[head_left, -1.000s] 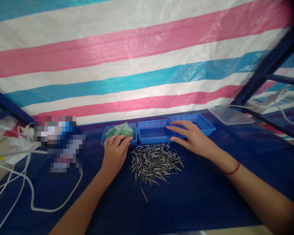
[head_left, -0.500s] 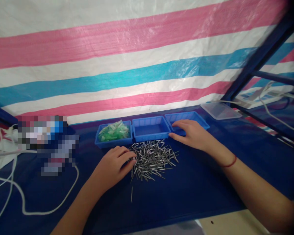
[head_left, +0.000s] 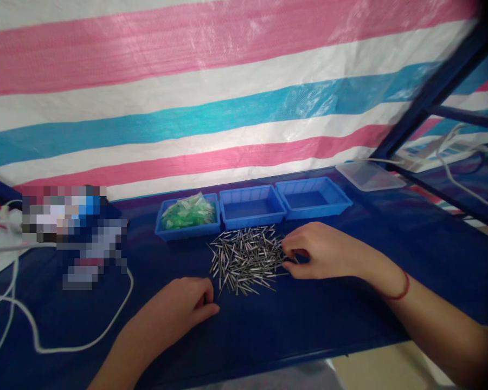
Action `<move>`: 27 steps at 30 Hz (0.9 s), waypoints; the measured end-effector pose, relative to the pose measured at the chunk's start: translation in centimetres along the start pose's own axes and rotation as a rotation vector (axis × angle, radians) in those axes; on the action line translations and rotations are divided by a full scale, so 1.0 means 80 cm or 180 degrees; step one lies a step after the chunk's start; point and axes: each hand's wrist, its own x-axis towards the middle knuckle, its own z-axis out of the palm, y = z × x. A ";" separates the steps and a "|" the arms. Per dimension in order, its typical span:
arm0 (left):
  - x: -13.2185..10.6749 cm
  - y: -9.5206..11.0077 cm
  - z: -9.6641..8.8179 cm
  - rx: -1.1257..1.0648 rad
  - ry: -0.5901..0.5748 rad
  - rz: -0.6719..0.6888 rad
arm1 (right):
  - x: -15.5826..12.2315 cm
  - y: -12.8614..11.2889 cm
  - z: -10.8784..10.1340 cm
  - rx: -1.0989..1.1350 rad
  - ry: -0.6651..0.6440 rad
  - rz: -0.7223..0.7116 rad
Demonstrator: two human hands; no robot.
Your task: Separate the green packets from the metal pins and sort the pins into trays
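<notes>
Small thin metal rods (head_left: 248,260), silvery and dark, lie in a loose heap on the blue tabletop (head_left: 293,325). My right hand (head_left: 329,252) is at the heap's right edge, its fingers curved and its thumb apart from them, touching the outermost rods. At the lower left of the heap rests my left hand (head_left: 183,303), fingers curled inward and thumb stretched forward; whatever is under the fingers is hidden. Behind the heap stand three blue trays in a row: a left tray (head_left: 187,233) with bagged green pieces (head_left: 191,211), a bare middle tray (head_left: 252,221) and a bare right tray (head_left: 319,208).
A clear plastic lid (head_left: 370,176) lies at the back right, beside a blue metal frame (head_left: 415,116). White cables (head_left: 77,349) and blurred-out items (head_left: 65,214) occupy the left side. A striped plastic sheet (head_left: 211,124) hangs behind the table.
My right hand has come from over the right tray down to the heap's right edge. My left hand has drawn back toward me from the rods. The single stray rod in front no longer shows.
</notes>
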 end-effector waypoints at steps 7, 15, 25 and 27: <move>0.009 -0.004 0.008 0.0024 0.0220 0.0342 | 0.027 -0.023 0.034 -0.0231 0.0580 -0.0269; 0.025 0.003 0.012 0.0673 0.0414 0.0502 | 0.062 -0.038 0.062 0.0187 0.0661 -0.0497; 0.076 -0.002 0.013 0.0172 0.1490 0.0987 | 0.061 -0.023 0.052 0.1480 0.1333 0.0221; 0.088 0.003 0.015 0.0035 0.1719 0.1039 | 0.060 -0.019 0.058 0.1651 0.1528 0.0498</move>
